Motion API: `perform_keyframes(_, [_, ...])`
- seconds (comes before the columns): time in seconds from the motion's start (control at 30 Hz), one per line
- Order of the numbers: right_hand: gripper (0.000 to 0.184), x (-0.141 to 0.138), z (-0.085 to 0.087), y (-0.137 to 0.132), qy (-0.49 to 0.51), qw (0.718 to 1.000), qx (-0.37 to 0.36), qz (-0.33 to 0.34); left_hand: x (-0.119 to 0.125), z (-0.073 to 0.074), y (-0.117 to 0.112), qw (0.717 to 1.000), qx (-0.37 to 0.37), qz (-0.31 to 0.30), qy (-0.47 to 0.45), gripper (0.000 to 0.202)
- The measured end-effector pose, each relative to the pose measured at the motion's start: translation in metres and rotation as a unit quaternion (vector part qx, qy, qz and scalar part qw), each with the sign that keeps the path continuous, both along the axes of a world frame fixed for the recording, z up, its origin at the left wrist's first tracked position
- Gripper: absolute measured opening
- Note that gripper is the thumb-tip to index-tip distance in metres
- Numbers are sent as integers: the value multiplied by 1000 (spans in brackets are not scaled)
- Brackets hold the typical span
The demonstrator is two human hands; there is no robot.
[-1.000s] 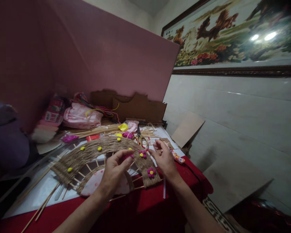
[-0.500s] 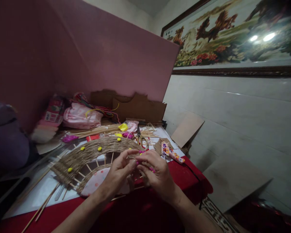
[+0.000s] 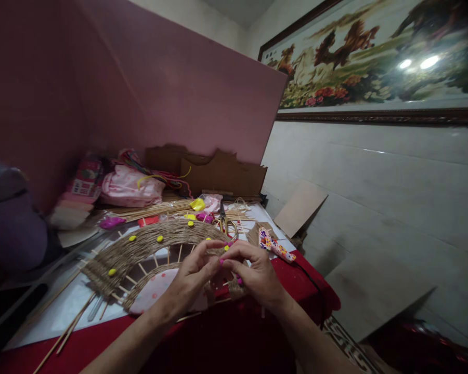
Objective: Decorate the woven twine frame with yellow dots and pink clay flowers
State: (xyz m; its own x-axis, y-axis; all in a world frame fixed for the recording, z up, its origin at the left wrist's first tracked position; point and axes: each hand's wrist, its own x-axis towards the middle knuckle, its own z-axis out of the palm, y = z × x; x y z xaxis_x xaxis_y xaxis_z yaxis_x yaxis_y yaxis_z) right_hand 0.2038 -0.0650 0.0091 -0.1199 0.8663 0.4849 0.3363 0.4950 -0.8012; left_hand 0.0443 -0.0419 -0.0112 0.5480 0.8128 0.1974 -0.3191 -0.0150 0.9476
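Observation:
My left hand [image 3: 197, 272] and my right hand [image 3: 251, 275] meet over the front of the table, thumbs and forefingers drawn together. Between their tips is a small magenta piece of what looks like soft clay [image 3: 221, 262]. Below them lies a fan-shaped twine weaving [image 3: 140, 252] on thin sticks, dotted with flat yellow pieces [image 3: 160, 239]. A pale spotted cloth panel [image 3: 154, 293] fills its inner curve. More magenta bits [image 3: 239, 281] sit on its right end, partly hidden by my right hand.
Gold-handled scissors [image 3: 226, 227] lie behind my hands. A flower-patterned glue gun [image 3: 275, 245] with a black cord rests at the right. Thin wooden sticks [image 3: 156, 210], a yellow clay packet [image 3: 197, 204] and cardboard [image 3: 226, 174] are at the back. Loose sticks [image 3: 72, 324] overhang the left front edge.
My right fingers have shifted slightly, and the magenta piece between the fingertips shows more plainly. More of the weaving's right end is uncovered below the right hand.

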Motion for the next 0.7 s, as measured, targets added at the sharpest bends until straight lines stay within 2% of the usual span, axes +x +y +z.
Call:
perform_keyframes(0.13, [13,2,0,0,52,995,-78,35,0,0,-2,1000,-8,-4,4,37])
perform_keyframes(0.23, [10,3,2,0,4,998,-15,55,1,0,-2,1000,-4,-17,-5,36])
perform_keyframes(0.33, [7,3,4,1,-52,996,48,46,2,-1,0,1000,-7,-3,4,29])
perform_keyframes(0.47, [7,5,5,2,-95,992,69,37,3,-4,5,999,-33,12,15,25])
perform_keyframes(0.7, [9,6,11,-2,-171,982,76,18,4,-8,11,992,-116,25,-34,23])
